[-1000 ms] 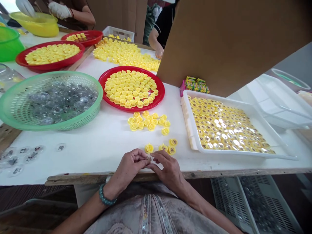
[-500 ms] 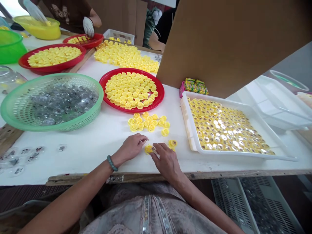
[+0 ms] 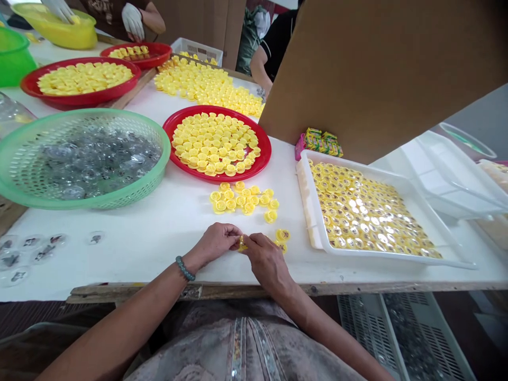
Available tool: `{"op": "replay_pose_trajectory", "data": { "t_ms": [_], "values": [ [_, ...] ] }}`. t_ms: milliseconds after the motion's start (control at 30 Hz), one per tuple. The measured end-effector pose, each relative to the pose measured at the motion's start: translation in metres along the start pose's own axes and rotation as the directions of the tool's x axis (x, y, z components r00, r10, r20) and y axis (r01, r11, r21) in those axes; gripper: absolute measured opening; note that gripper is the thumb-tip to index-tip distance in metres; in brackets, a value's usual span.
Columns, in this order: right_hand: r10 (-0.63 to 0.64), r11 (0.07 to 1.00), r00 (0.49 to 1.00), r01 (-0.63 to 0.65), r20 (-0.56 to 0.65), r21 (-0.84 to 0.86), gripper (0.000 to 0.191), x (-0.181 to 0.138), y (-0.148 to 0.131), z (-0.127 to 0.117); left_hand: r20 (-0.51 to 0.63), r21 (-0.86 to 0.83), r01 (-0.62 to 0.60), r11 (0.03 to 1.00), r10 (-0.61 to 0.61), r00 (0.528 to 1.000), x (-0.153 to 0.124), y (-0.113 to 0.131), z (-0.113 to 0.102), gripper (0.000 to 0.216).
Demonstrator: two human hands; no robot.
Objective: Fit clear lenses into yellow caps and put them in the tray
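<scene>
Between my two hands, low over the white table, is a small round yellow plastic piece (image 3: 242,244) tipped on edge. My left hand (image 3: 219,241) pinches it from the left, and my right hand (image 3: 268,259) grips its other side with thumb and fingers; the fingers cover much of it. Just past my right hand lie a few yellow pieces with dark printed centres (image 3: 282,234). Farther out, loose yellow cup-shaped pieces (image 3: 246,200) sit in front of a red tray (image 3: 266,159) full of the same kind.
A green basket (image 3: 24,197) of clear discs stands left, with several printed clear discs (image 3: 43,253) nearer me. A white tray (image 3: 313,233) of finished-looking yellow pieces stands right, before a cardboard panel (image 3: 357,79). Across the table, a co-worker's gloved hand (image 3: 133,21) is near another red tray (image 3: 161,53).
My hands have come together, and the yellow piece has been lifted from the table and tipped on edge between them. A co-worker's gloved hand has moved up from the far red tray.
</scene>
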State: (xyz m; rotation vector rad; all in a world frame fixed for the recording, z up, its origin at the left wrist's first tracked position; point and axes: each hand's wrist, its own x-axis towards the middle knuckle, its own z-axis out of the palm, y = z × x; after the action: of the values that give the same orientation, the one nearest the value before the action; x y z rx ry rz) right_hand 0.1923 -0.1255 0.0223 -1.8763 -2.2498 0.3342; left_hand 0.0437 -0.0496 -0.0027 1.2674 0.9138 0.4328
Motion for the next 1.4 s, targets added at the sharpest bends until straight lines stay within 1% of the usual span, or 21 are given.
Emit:
{"op": "replay_pose_trajectory", "data": {
  "t_ms": [67, 133, 267, 367, 467, 567, 633, 667, 733, 800, 833, 900, 933, 967, 1000, 1033, 1100, 1133, 1200, 1300, 1400],
  "values": [
    [-0.023, 1.000, 1.000, 0.023, 0.018, 0.016, 0.013, 0.003, 0.004, -0.001, 0.001, -0.045, 0.019, 0.999, -0.019, 1.000, -0.003, 0.002, 0.000, 0.022],
    [-0.039, 0.997, 0.999, 0.036, 0.039, 0.063, 0.012, 0.007, 0.009, -0.003, -0.007, -0.037, -0.001, 0.999, 0.001, 1.000, -0.004, 0.002, 0.001, 0.021],
    [-0.070, 0.985, 0.994, 0.055, 0.086, 0.166, 0.008, 0.016, 0.014, -0.006, -0.063, -0.042, -0.027, 0.999, 0.025, 0.998, -0.002, -0.003, 0.003, 0.019],
    [-0.079, 0.984, 0.991, 0.059, 0.110, 0.171, 0.014, 0.020, 0.014, -0.007, -0.063, -0.112, 0.008, 0.994, -0.015, 0.998, 0.001, -0.005, 0.005, 0.019],
    [-0.086, 0.989, 0.989, 0.070, 0.118, 0.130, 0.016, 0.022, 0.013, -0.007, -0.041, -0.163, 0.041, 0.986, -0.048, 0.998, 0.003, -0.005, 0.006, 0.027],
    [-0.115, 0.992, 0.990, 0.110, 0.085, 0.069, 0.014, 0.018, 0.013, -0.007, -0.043, -0.190, 0.062, 0.980, -0.071, 0.997, 0.004, -0.006, 0.008, 0.033],
    [-0.144, 0.989, 0.989, 0.143, 0.021, 0.035, 0.011, 0.012, 0.016, -0.007, -0.085, -0.184, 0.068, 0.981, -0.085, 0.993, 0.003, -0.007, 0.009, 0.036],
    [-0.151, 0.988, 0.988, 0.152, -0.028, 0.033, 0.014, 0.007, 0.018, -0.006, -0.111, -0.171, 0.064, 0.983, -0.084, 0.990, 0.003, -0.007, 0.010, 0.037],
    [-0.131, 0.988, 0.980, 0.142, -0.149, 0.065, 0.027, -0.005, 0.023, -0.005, -0.154, -0.124, 0.044, 0.991, -0.063, 0.986, 0.000, -0.007, 0.010, 0.036],
    [-0.073, 0.984, 0.961, 0.113, -0.266, 0.138, 0.030, -0.021, 0.028, -0.004, -0.168, -0.054, 0.020, 0.998, -0.029, 0.985, -0.005, -0.004, 0.010, 0.033],
    [-0.042, 0.979, 0.950, 0.100, -0.309, 0.175, 0.028, -0.029, 0.030, -0.003, -0.179, 0.008, 0.013, 1.000, -0.012, 0.984, -0.009, -0.001, 0.009, 0.031],
    [0.001, 0.971, 0.931, 0.085, -0.365, 0.221, 0.026, -0.044, 0.033, -0.001, -0.239, 0.236, -0.004, 0.972, 0.062, 0.969, -0.016, 0.005, 0.009, 0.026],
    [0.013, 0.970, 0.923, 0.082, -0.385, 0.229, 0.026, -0.050, 0.035, -0.001, -0.268, 0.388, -0.029, 0.921, 0.143, 0.953, -0.020, 0.008, 0.010, 0.023],
    [0.024, 0.971, 0.913, 0.076, -0.408, 0.226, 0.026, -0.056, 0.037, 0.000, -0.272, 0.536, -0.067, 0.842, 0.247, 0.930, -0.023, 0.011, 0.011, 0.020],
    [0.039, 0.974, 0.897, 0.065, -0.440, 0.217, 0.027, -0.060, 0.039, 0.000, -0.244, 0.655, -0.114, 0.747, 0.352, 0.904, -0.025, 0.014, 0.013, 0.019],
    [0.059, 0.978, 0.876, 0.045, -0.478, 0.203, 0.028, -0.062, 0.042, 0.000, -0.185, 0.735, -0.171, 0.656, 0.437, 0.880, -0.027, 0.016, 0.016, 0.019],
    [0.097, 0.987, 0.839, -0.012, -0.536, 0.161, 0.030, -0.062, 0.049, -0.001, -0.040, 0.802, -0.273, 0.531, 0.504, 0.863, -0.027, 0.018, 0.023, 0.023],
    [0.103, 0.991, 0.834, -0.039, -0.542, 0.128, 0.029, -0.060, 0.053, -0.002, 0.017, 0.812, -0.301, 0.500, 0.496, 0.868, -0.025, 0.017, 0.026, 0.024],
    [0.084, 0.996, 0.862, -0.070, -0.501, 0.047, 0.031, -0.053, 0.059, -0.005, 0.077, 0.815, -0.325, 0.480, 0.466, 0.881, -0.021, 0.015, 0.032, 0.025],
    [0.036, 0.997, 0.919, -0.058, -0.392, -0.045, 0.042, -0.040, 0.062, -0.007, 0.084, 0.795, -0.337, 0.505, 0.458, 0.885, -0.014, 0.010, 0.035, 0.027],
    [0.034, 0.996, 0.951, -0.058, -0.306, -0.067, 0.047, -0.033, 0.059, -0.005, 0.070, 0.775, -0.351, 0.526, 0.480, 0.875, -0.008, 0.005, 0.031, 0.029]
  ]
}}
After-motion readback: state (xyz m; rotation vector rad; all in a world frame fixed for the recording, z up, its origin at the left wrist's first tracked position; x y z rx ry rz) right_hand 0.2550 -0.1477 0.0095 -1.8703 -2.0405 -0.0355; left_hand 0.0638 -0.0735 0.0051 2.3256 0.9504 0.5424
